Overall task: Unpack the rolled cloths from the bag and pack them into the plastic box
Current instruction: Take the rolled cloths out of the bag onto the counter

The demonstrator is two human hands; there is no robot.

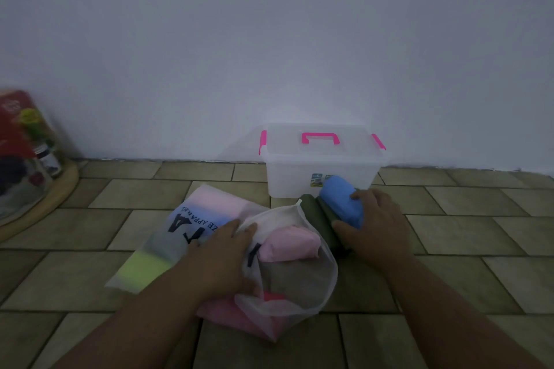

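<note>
The left hand grips the open rim of the mesh bag, which holds a pink roll and a grey roll. A frosted bag of cloths lies beside it. The right hand clasps the blue roll, resting on 2 green rolls on the floor, just before the lidded plastic box.

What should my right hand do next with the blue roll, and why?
Probably set the blue roll down beside the green rolls: the right hand grips it outside the bag, and the plastic box still has its lid on.
</note>
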